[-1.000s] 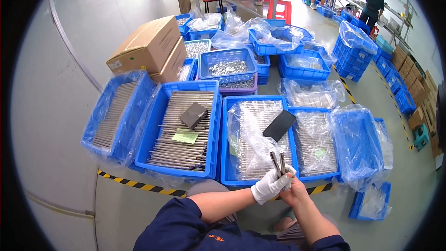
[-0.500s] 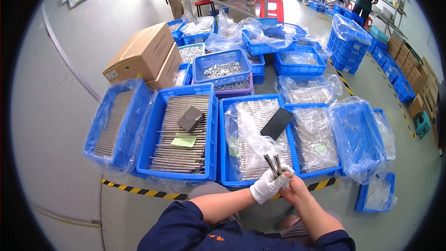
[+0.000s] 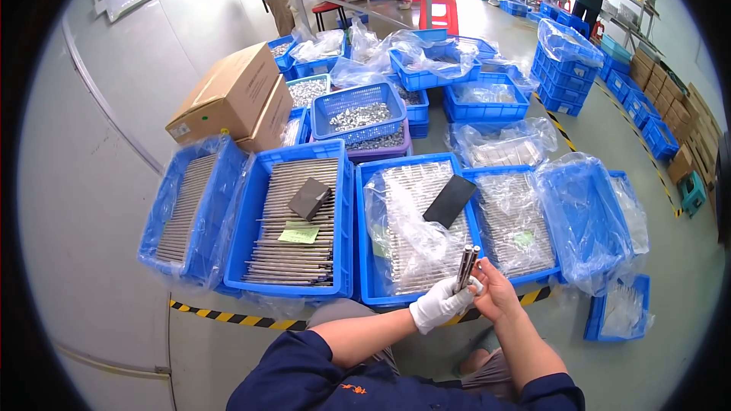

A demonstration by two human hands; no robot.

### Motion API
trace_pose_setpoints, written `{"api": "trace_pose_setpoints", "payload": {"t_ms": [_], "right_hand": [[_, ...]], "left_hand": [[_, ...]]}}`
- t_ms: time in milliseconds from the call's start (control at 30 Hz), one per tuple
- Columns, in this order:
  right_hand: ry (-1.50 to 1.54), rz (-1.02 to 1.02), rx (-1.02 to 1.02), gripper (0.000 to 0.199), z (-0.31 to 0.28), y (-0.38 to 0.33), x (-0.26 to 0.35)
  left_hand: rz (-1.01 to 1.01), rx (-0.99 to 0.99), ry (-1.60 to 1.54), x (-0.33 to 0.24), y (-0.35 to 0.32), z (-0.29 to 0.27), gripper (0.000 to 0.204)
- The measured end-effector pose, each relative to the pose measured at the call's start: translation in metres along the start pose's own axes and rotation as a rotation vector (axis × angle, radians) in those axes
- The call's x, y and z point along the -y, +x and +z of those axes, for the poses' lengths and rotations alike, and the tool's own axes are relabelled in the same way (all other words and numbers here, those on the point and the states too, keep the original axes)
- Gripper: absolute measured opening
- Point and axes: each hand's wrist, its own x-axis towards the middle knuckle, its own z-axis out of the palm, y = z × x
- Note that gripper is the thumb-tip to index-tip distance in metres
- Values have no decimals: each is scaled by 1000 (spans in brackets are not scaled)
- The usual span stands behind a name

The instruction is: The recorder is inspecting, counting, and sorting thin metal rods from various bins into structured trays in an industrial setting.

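Observation:
My left hand (image 3: 442, 306), in a white glove, is closed around a few short metal rods (image 3: 466, 265) that stand upright from its grip. My bare right hand (image 3: 499, 295) is just right of the rods, its thumb and fingers apart and the fingertips close to their upper ends. Both hands are over the near edge of a blue crate (image 3: 365, 259) filled with silvery rods under clear plastic. A dark flat block (image 3: 451, 201) lies on that plastic.
Left of it, another crate (image 3: 344, 243) holds long rods, a dark block (image 3: 310, 199) and a green paper slip (image 3: 298, 235). Cardboard boxes (image 3: 228, 91) and a blue basket (image 3: 324, 123) of small metal parts stand behind. A plastic-lined crate (image 3: 582, 209) sits right. People work farther back.
The rods have turned from leaning left to nearly upright, shifting slightly right. My right hand has moved from beside the left hand's fingers up toward the rods' top ends.

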Motion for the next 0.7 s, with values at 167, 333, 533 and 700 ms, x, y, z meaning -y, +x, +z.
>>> {"api": "trace_pose_setpoints", "payload": {"t_ms": [167,333,533,700], "right_hand": [[-62,49,81,18,10,-6,7],[-110,-13,60,21,13,-8,4],[-91,-21,55,19,0,-6,4],[-91,-35,28,21,9,-7,3]], "left_hand": [[-85,40,154,15,3,-5,29],[-93,27,231,14,6,-1,33],[-59,49,322,24,10,-4,34],[6,25,260,46,13,-11,34]]}}
